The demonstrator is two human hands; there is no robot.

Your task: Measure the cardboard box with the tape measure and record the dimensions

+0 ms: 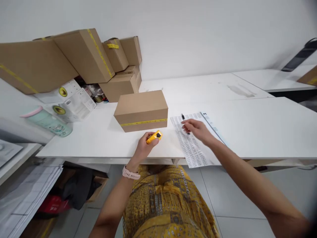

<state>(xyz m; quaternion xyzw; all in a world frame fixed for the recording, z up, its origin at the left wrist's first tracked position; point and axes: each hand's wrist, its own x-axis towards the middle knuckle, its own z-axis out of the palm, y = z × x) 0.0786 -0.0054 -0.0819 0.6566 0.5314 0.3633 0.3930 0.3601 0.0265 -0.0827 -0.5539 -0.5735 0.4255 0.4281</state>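
Note:
My left hand (144,144) is closed around a small yellow handheld tool (154,137) with a black button, held just above the white table's front edge (104,150). A closed cardboard box (141,110) with a yellow tape band stands right behind it. My right hand (196,129) reaches over a printed paper sheet (192,145) full of small rows of text. Its fingers are on or at a black pen (183,117) lying on the sheet; whether they grip it is unclear.
Several taped cardboard boxes (81,54) are stacked at the back left against the wall, with white printed packages (74,102) and a mint bottle (48,121) below them. A second white table (272,79) stands at the right. Items lie under the table at left.

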